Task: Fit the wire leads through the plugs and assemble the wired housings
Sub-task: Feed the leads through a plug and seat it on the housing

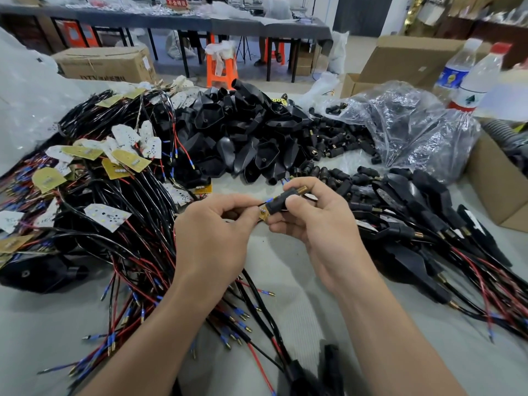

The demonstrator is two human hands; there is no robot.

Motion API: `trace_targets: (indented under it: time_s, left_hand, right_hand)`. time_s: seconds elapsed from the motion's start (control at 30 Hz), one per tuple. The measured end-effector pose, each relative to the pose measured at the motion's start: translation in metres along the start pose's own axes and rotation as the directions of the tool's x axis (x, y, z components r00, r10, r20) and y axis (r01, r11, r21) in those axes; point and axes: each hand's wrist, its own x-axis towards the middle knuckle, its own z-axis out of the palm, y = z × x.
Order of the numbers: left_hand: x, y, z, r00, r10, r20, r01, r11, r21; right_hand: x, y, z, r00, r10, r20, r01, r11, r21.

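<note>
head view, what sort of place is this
Most likely a small assembly workshop: a heap of black plastic housings, tangled bundles of red and black wire leads, a brown cardboard carton beyond them, and long grey worktables behind.

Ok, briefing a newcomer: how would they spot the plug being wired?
From the heap of black housings mid-table, come toward the camera. The plug is the short black cylinder in the right hand, the left hand pinching a blue-tipped lead at its end. Unlike the loose plugs beyond, it is held up.
</note>
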Motion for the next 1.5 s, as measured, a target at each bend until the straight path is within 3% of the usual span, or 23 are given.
trace_targets:
  time_s: [0.2,0.4,0.67,0.87,1.0,1.17,1.5]
  left_hand:
    - [0.002,-0.003,-0.002,0.999,-0.022,-0.040,0.021,1.000,-0.013]
    - [0.004,-0.003,0.000,0.999,0.035,-0.002,-0.035,0.999,-0.001]
    - [0.002,-0.006,0.001,0.995,0.096,0.016,-0.096,0.995,-0.009]
    - [0.001,-0.010,0.002,0.992,0.124,0.014,-0.124,0.992,-0.018]
    - [0.006,-0.011,-0.001,0.995,0.061,0.075,-0.053,0.994,-0.100]
    - [0.008,-0.013,-0.006,0.994,0.004,0.108,-0.018,0.992,0.128]
    - [0.005,-0.011,-0.006,0.985,0.084,0.148,-0.097,0.992,0.081]
  right_hand:
    - [0.006,-0.002,-0.002,0.990,0.033,-0.140,0.000,0.973,0.231]
    - [0.005,0.001,0.002,0.995,0.074,-0.060,-0.052,0.950,0.309]
    - [0.002,-0.001,0.001,0.997,0.047,-0.060,-0.033,0.975,0.221]
    - [-0.003,-0.001,0.001,0.999,-0.001,0.035,0.004,0.996,-0.084]
    - [-0.002,-0.001,0.001,1.000,0.026,0.003,-0.026,0.998,0.050]
    - [0.002,-0.002,-0.003,0.997,0.033,-0.066,-0.021,0.985,0.173]
    - [-0.001,0.002,-0.002,0.999,0.004,-0.036,-0.004,1.000,-0.005]
